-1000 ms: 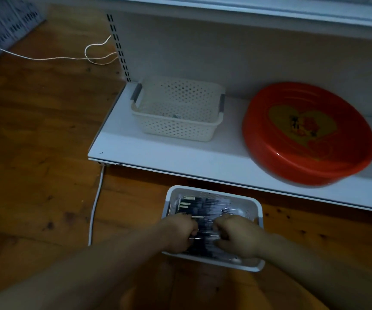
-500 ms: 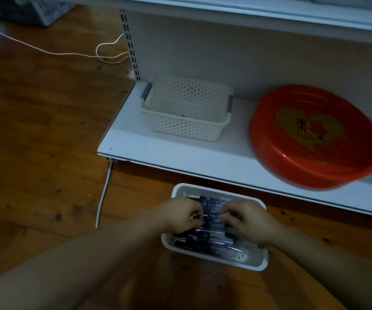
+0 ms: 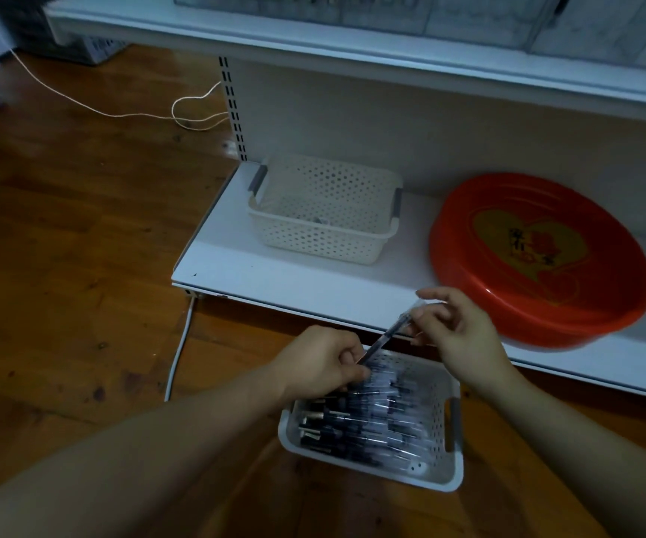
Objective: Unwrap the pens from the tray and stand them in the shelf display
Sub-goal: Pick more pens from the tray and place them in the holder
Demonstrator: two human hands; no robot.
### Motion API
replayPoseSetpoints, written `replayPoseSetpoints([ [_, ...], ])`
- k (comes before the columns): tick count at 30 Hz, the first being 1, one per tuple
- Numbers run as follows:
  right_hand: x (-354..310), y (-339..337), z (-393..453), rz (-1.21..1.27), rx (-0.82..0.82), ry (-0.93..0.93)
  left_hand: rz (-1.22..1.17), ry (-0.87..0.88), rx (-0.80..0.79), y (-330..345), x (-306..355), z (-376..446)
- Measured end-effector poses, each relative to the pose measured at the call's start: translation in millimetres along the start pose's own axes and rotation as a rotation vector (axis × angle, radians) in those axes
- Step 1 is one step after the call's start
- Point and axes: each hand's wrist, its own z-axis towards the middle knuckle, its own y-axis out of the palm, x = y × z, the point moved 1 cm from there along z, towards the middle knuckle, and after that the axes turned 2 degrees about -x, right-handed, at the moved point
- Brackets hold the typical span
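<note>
A white perforated tray sits on the wooden floor in front of the shelf, filled with several dark pens in clear wrappers. Above the tray I hold one wrapped pen slanted between both hands. My left hand grips its lower end. My right hand pinches the clear wrapper at its upper end, the other fingers spread. At the top edge of the view, clear display bins stand on the upper shelf.
On the white lower shelf stand a cream perforated basket and a big red round tray. A white cord runs down the floor by the shelf corner, and a thin cord loops further back.
Both hands have risen out of the tray with one wrapped pen stretched between them. The view has tilted up, showing the upper shelf.
</note>
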Motion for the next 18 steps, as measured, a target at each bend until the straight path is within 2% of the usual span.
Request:
replayPoseSetpoints([
  [4, -19, 5, 4, 0.047, 0.048, -0.072, 0.037, 0.053, 0.150, -7, 9, 2],
  [12, -62, 2, 20, -0.026, 0.122, -0.296, -0.265, 0.194, 0.195, -24, 39, -5],
  [18, -102, 0, 28, -0.025, 0.155, -0.416, -0.263, 0.288, 0.344, -39, 70, -4],
])
